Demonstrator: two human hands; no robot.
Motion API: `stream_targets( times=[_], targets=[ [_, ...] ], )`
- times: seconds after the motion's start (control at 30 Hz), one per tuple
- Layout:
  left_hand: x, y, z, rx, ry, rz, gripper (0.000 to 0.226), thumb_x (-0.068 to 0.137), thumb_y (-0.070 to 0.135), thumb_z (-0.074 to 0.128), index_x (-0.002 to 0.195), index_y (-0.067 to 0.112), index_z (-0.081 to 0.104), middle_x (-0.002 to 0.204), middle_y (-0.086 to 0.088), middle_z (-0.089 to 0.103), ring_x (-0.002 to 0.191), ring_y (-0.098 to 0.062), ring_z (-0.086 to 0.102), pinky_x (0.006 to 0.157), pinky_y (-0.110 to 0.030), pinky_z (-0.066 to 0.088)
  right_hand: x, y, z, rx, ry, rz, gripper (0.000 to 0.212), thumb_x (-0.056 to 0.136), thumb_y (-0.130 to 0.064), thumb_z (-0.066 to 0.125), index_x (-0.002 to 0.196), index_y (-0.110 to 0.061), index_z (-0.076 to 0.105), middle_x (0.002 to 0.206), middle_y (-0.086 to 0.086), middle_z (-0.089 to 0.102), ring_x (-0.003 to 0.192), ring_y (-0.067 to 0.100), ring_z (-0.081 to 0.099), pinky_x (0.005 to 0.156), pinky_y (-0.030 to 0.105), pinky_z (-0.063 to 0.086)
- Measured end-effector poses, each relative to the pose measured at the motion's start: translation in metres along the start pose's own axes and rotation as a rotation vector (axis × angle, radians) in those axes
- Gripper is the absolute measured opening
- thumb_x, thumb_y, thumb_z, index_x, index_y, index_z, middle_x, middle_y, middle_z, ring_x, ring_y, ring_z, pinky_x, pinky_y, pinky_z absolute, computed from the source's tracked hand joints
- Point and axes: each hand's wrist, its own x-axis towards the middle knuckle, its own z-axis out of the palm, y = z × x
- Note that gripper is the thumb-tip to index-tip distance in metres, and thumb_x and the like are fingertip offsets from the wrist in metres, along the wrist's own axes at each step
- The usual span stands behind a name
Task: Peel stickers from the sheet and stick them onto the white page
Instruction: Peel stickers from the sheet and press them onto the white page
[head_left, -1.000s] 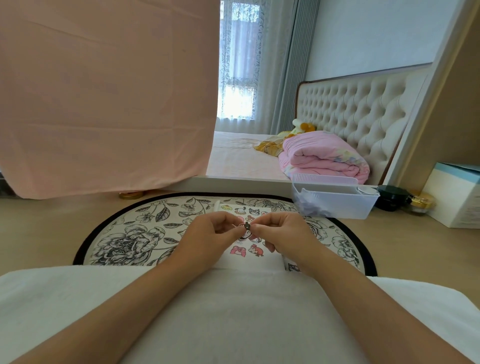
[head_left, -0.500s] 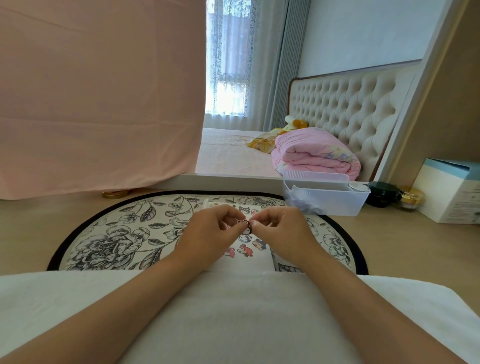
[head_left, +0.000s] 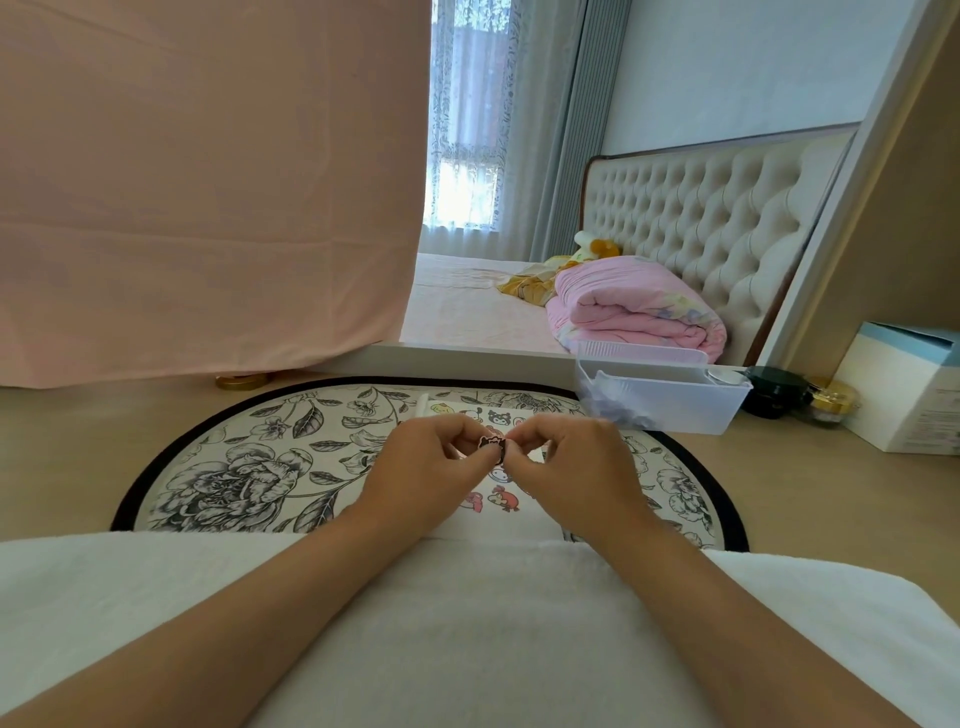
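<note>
2 hands pinch 1 small sticker.
The left hand (head_left: 431, 467) and the right hand (head_left: 571, 467) both hold the dark sticker (head_left: 492, 446) with curled fingers, just above the white page (head_left: 493, 526) that lies on the round flower mat (head_left: 234, 467).

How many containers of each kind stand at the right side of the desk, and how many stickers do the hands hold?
Plastic bin: 1
Dark jar: 1
Gold-lidded jar: 1
Cardboard box: 1
Held sticker: 1
Total: 5
</note>
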Motion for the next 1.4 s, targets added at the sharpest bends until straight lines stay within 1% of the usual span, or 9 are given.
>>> stream_targets(
  times=[0.13, 0.23, 0.4, 0.53, 0.7, 0.83, 1.13, 1.3, 1.4],
  targets=[
    [0.000, -0.001, 0.000, -0.001, 0.017, -0.010, 0.012, 0.085, 0.026, 0.075, 0.074, 0.030, 0.072, 0.063, 0.014, 0.067, 0.053, -0.005, 0.056, 0.054, -0.024, 0.048, -0.001, -0.003, 0.004, -0.170, 0.150, -0.201, 0.007, 0.078, -0.032, 0.074, 0.072, -0.028, 0.073, 0.065, -0.018, 0.068, 0.054, 0.002, 0.057, 0.051, 0.025, 0.052],
    [0.000, 0.001, -0.002, -0.034, 0.042, -0.043, 0.011, 0.084, 0.022, 0.074, 0.074, 0.025, 0.073, 0.053, 0.016, 0.057, 0.047, -0.001, 0.048, 0.050, -0.016, 0.040, -0.002, -0.004, 0.004, -0.152, 0.152, -0.245, 0.007, 0.078, -0.029, 0.074, 0.071, -0.028, 0.073, 0.063, -0.020, 0.064, 0.052, 0.001, 0.053, 0.050, 0.015, 0.042],
    [0.002, 0.001, -0.005, -0.116, 0.021, -0.043, 0.012, 0.085, 0.025, 0.076, 0.073, 0.026, 0.073, 0.058, 0.011, 0.058, 0.054, -0.006, 0.051, 0.055, -0.038, 0.053, 0.002, -0.009, -0.005, 0.490, -0.118, 0.217, 0.020, 0.091, -0.016, 0.070, 0.073, -0.019, 0.077, 0.055, -0.012, 0.064, 0.046, 0.005, 0.047, 0.050, 0.020, 0.043],
    [0.001, 0.000, -0.005, -0.093, -0.016, 0.027, 0.012, 0.086, 0.027, 0.076, 0.074, 0.028, 0.073, 0.067, 0.002, 0.065, 0.059, -0.003, 0.052, 0.055, -0.016, 0.042, 0.001, -0.006, -0.014, 0.642, -0.251, 0.349, 0.014, 0.092, -0.018, 0.071, 0.083, -0.011, 0.079, 0.057, -0.004, 0.066, 0.049, 0.011, 0.050, 0.047, 0.017, 0.043],
    [0.001, 0.000, -0.004, -0.105, -0.030, 0.032, 0.011, 0.086, 0.025, 0.077, 0.075, 0.027, 0.075, 0.071, 0.000, 0.069, 0.066, -0.015, 0.062, 0.056, -0.016, 0.044, 0.002, -0.002, -0.009, 0.485, -0.210, 0.236, 0.015, 0.092, -0.020, 0.071, 0.079, -0.022, 0.079, 0.069, 0.000, 0.073, 0.054, 0.010, 0.056, 0.059, 0.031, 0.054],
    [0.001, -0.001, -0.003, -0.117, -0.045, 0.007, 0.012, 0.086, 0.025, 0.077, 0.075, 0.031, 0.075, 0.071, -0.001, 0.072, 0.062, -0.014, 0.061, 0.058, -0.021, 0.047, 0.001, -0.002, -0.002, 0.364, -0.169, 0.167, 0.020, 0.093, -0.021, 0.068, 0.076, -0.030, 0.075, 0.062, -0.013, 0.068, 0.051, 0.002, 0.053, 0.054, 0.022, 0.049],
    [0.002, -0.001, -0.006, -0.110, -0.070, -0.023, 0.008, 0.085, 0.020, 0.075, 0.077, 0.020, 0.075, 0.061, 0.003, 0.059, 0.052, -0.005, 0.047, 0.050, -0.016, 0.038, 0.003, 0.002, -0.006, 0.506, -0.274, 0.207, 0.015, 0.096, -0.017, 0.065, 0.087, -0.013, 0.076, 0.076, 0.003, 0.073, 0.051, 0.012, 0.057, 0.052, 0.020, 0.047],
    [0.002, -0.001, -0.005, -0.133, -0.085, -0.035, 0.006, 0.084, 0.019, 0.074, 0.078, 0.021, 0.075, 0.065, -0.013, 0.063, 0.054, -0.009, 0.049, 0.055, -0.024, 0.044, 0.003, 0.005, -0.007, 0.469, -0.295, 0.198, 0.012, 0.093, -0.018, 0.069, 0.085, -0.018, 0.077, 0.075, 0.001, 0.073, 0.053, 0.012, 0.056, 0.057, 0.027, 0.051],
    [0.002, -0.002, -0.005, -0.154, -0.102, -0.060, 0.009, 0.083, 0.018, 0.074, 0.075, 0.022, 0.074, 0.055, 0.002, 0.058, 0.053, -0.010, 0.049, 0.058, -0.029, 0.045, 0.003, 0.005, -0.008, 0.391, -0.271, 0.147, 0.012, 0.091, -0.020, 0.071, 0.082, -0.025, 0.076, 0.070, -0.004, 0.072, 0.055, 0.008, 0.056, 0.057, 0.025, 0.052]
  ],
)
